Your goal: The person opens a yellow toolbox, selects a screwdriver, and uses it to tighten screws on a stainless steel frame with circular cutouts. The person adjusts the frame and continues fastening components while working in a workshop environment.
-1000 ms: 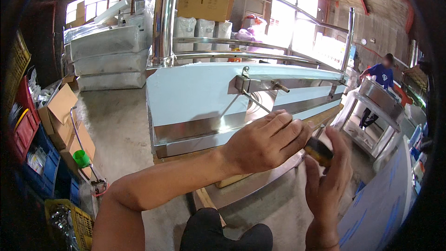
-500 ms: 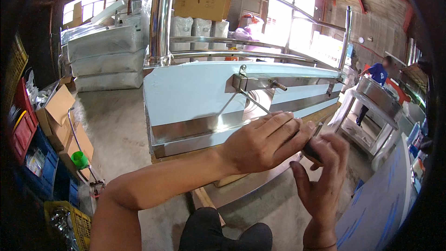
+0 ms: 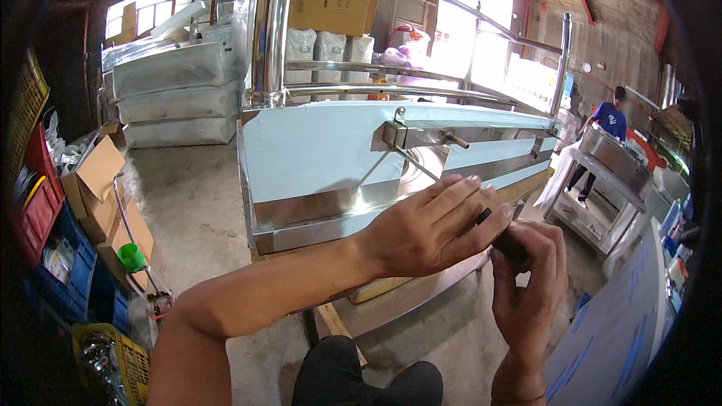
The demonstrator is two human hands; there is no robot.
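A screwdriver with a long thin metal shaft and a black handle [image 3: 511,246] slants up and away from me. The tip of its shaft [image 3: 418,164] meets a small steel bracket [image 3: 394,135] on a workpiece [image 3: 316,154] covered in pale blue film. My left hand [image 3: 429,229] is closed over the shaft and the front of the handle, its fingers lying across the tool. Behind it, my right hand [image 3: 532,274] wraps the black handle. A steel bar [image 3: 429,136] runs right from the bracket, and a threaded stud [image 3: 456,140] sticks out of it.
Polished steel tubes [image 3: 272,37] rise above the workpiece. Wooden boards [image 3: 331,323] lie below it, above my knees. Cartons [image 3: 90,188] and blue crates [image 3: 83,278] stand left; a film-covered sheet [image 3: 609,331] leans right. Farther right, a person [image 3: 608,122] stands by a steel sink.
My right hand has turned slightly and its fingers have closed further around the handle. My left hand stays over the shaft. The person at the back right stands more upright.
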